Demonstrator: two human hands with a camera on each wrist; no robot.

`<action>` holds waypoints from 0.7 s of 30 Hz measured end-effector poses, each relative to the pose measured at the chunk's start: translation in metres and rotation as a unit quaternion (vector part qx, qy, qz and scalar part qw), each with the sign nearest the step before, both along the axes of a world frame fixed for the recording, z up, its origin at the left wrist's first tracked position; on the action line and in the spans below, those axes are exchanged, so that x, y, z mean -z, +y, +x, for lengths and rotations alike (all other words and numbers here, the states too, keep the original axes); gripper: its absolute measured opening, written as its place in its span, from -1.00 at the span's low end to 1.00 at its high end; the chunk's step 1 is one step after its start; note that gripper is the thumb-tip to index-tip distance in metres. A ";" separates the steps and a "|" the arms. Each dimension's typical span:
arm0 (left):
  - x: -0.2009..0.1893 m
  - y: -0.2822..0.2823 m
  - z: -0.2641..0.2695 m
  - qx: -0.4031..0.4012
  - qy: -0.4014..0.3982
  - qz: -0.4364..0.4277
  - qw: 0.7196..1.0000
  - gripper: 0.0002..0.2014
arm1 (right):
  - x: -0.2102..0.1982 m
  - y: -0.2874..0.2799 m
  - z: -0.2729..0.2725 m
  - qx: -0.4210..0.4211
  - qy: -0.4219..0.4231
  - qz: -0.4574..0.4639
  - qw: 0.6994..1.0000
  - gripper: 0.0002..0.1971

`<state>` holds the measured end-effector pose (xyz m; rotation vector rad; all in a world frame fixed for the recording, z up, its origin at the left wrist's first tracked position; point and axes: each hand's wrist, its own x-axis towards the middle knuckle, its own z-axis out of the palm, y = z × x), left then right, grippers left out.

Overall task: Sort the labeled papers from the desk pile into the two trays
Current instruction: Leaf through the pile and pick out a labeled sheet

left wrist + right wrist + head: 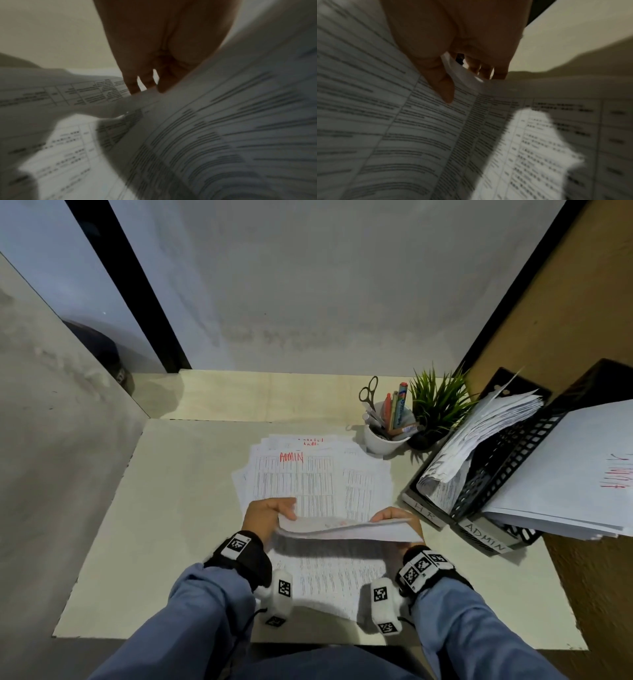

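A loose pile of printed papers [318,474] lies mid-desk, its top sheet marked ADMIN in red. Both hands lift one sheet [349,529] off the near part of the pile. My left hand [270,515] pinches its left corner and my right hand [394,517] pinches its right corner. In the left wrist view the left hand [150,81] has its fingers on the blurred sheet [223,135]. In the right wrist view the right hand [458,67] curls thumb and fingers round the sheet's edge [462,73]. Two black mesh trays stand at the right: the HR tray [424,508] and the ADMIN tray [486,537], both holding papers.
A white cup [383,440] with scissors and pens and a small green plant [438,402] stand behind the pile near the trays. A wooden partition [565,320] closes the right side, grey walls the back and left. The desk's left half [171,508] is bare.
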<state>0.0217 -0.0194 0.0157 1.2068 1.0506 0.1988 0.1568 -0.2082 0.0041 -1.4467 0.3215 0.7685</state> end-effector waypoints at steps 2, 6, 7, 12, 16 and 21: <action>0.010 0.010 -0.003 -0.030 0.112 0.155 0.981 -0.61 | 0.002 -0.004 -0.003 0.011 -0.013 0.003 1.000 -0.67; 0.020 0.029 -0.008 -0.062 0.266 0.198 0.941 -0.58 | 0.009 -0.008 -0.004 0.015 0.004 0.035 0.999 -0.65; 0.020 0.031 -0.008 -0.041 0.274 0.170 0.946 -0.48 | 0.011 -0.008 -0.002 0.013 0.008 0.040 0.999 -0.69; 0.026 0.034 -0.010 -0.028 0.262 0.172 0.949 -0.45 | 0.013 -0.006 -0.001 -0.001 0.009 0.045 0.999 -0.74; 0.023 0.034 -0.012 0.001 0.218 0.248 0.944 -0.85 | 0.016 -0.003 0.002 -0.009 -0.005 0.021 1.000 -0.62; 0.018 0.026 -0.008 -0.065 0.064 0.139 0.986 -0.68 | 0.016 -0.003 0.009 -0.102 -0.050 -0.071 0.991 -0.54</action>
